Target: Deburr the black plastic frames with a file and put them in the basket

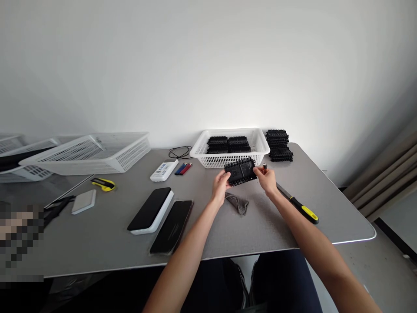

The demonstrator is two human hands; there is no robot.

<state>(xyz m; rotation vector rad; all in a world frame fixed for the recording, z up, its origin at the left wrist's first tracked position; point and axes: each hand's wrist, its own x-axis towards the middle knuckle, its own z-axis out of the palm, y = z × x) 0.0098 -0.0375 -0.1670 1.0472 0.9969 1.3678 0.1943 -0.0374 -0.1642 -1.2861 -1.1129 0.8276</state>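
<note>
Between my two hands a black plastic piece with toothed long edges (240, 172) is held up, tilted, just in front of the white basket (228, 161). My left hand (221, 182) is closed on its left end, thumb on the face. My right hand (266, 177) pinches its right end. Out of the top of my right hand sticks a small dark thing with a metallic end (265, 166), perhaps a lighter; most of it is hidden. Similar black pieces (217, 141) lie in the basket. Beneath my hands, a crumpled grey cloth (239, 203) lies on the table.
More black pieces (279, 145) are stacked right of the basket. A long tool with a yellow-black handle (304, 210) lies by my right forearm. Leftward are two lighters (185, 168), a white box (163, 170), black-faced slabs (150, 209), a yellow cutter (103, 184) and another basket (130, 153).
</note>
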